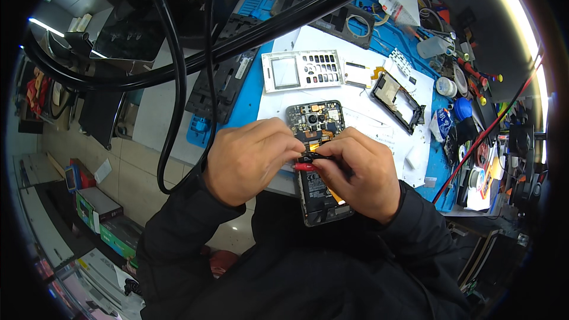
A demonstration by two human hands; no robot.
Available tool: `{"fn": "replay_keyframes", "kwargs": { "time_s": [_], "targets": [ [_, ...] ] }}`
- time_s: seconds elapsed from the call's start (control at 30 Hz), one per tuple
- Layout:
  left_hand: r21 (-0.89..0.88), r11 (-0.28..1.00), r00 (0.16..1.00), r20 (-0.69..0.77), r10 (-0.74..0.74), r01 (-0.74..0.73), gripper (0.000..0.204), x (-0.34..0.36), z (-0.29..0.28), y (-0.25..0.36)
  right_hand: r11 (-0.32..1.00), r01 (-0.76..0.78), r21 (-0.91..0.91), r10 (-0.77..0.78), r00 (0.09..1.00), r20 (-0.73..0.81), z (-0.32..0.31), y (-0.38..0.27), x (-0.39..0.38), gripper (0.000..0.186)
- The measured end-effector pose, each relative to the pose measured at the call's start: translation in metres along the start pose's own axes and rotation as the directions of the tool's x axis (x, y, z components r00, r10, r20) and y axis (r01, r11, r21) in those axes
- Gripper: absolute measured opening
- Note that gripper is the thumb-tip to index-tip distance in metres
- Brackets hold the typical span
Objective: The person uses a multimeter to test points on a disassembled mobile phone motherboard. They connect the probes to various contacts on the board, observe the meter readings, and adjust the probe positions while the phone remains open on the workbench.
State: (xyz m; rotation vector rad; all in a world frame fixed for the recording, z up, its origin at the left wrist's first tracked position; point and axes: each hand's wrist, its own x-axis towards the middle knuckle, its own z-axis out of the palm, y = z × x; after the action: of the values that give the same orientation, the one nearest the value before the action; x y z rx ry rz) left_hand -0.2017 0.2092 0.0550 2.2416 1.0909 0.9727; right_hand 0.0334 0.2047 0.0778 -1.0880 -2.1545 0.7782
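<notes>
Meeting above an opened black smartphone (317, 194) with bare circuitry, the hands sit close together. The right hand (364, 170) pinches a small black clip-like piece (318, 156); the left hand (252, 155) has its fingertips at the other end, though I cannot tell whether they grip it. A small red piece (304, 167) shows over the smartphone's middle. Beyond the smartphone, a silver keypad-phone housing (301, 71) lies on white paper (272, 105), with a dark rectangular frame (391, 96) to the smartphone's upper right.

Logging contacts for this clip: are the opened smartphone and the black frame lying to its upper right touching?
Apart. The head view plainly shows white paper between the opened smartphone and the black frame.
</notes>
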Motion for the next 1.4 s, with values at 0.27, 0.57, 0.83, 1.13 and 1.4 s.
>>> {"fn": "replay_keyframes", "kwargs": {
  "time_s": [0.27, 0.57, 0.83, 1.13, 1.4],
  "targets": [
    [0.017, 1.000, 1.000, 0.007, 0.024, -0.024, 0.012, -0.0013, -0.0001, -0.0015, 1.000, 0.018, -0.012, -0.018, 1.000, 0.007, -0.0004, 0.0014, 0.0002, 0.022],
    [0.023, 1.000, 1.000, 0.023, 0.012, -0.012, 0.012, -0.0014, -0.0011, -0.0007, 0.999, 0.043, -0.012, -0.043, 0.999, -0.008, 0.0018, 0.0027, -0.0008, 0.024],
    [0.017, 1.000, 1.000, 0.012, 0.022, -0.022, 0.013, -0.0012, -0.0005, -0.0015, 0.998, 0.053, -0.029, -0.054, 0.998, -0.025, 0.0039, 0.0029, -0.0010, 0.022],
    [-0.004, 1.000, 1.000, 0.003, 0.011, -0.011, 0.013, -0.0016, 0.0001, -0.0017, 1.000, 0.004, -0.026, -0.004, 1.000, -0.005, 0.0016, 0.0001, -0.0008, 0.022],
    [-0.046, 0.996, 0.997, 0.008, -0.082, 0.082, 0.012, -0.0015, -0.0009, 0.0014, 1.000, -0.022, -0.018, 0.022, 1.000, -0.002, 0.0013, -0.0012, -0.0002, 0.022]
  ]
}}
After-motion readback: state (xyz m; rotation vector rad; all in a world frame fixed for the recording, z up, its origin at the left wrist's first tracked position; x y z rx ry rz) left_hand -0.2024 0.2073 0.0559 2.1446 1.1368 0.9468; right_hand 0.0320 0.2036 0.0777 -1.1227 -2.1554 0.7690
